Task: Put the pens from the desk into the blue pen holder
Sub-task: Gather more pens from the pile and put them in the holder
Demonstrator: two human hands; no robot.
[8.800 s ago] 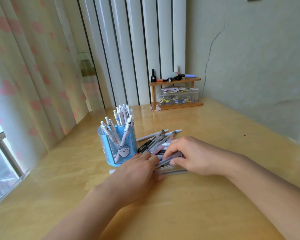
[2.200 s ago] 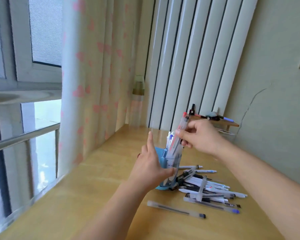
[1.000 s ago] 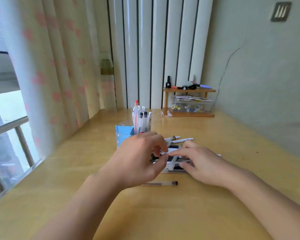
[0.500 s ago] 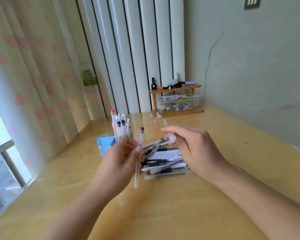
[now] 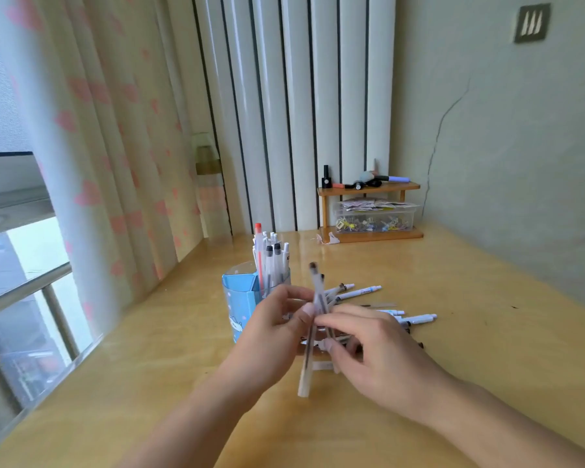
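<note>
The blue pen holder (image 5: 238,298) stands left of centre on the wooden desk (image 5: 470,298), with several pens upright in it, one with a red cap. My left hand (image 5: 271,336) and my right hand (image 5: 375,352) meet in front of it. Both pinch a small bunch of clear-barrelled pens (image 5: 313,332), held nearly upright above the desk, dark tips up. Behind my hands a pile of loose pens (image 5: 385,309) lies on the desk, partly hidden by my fingers.
A small wooden shelf (image 5: 368,211) with a clear box of clips stands against the back wall. A curtain (image 5: 92,163) and a window run along the desk's left edge. The right wall borders the desk.
My hands have come together. Half a second ago each hand held its own pen apart from the other; now both grip one upright bunch. The view has tilted left and up.
</note>
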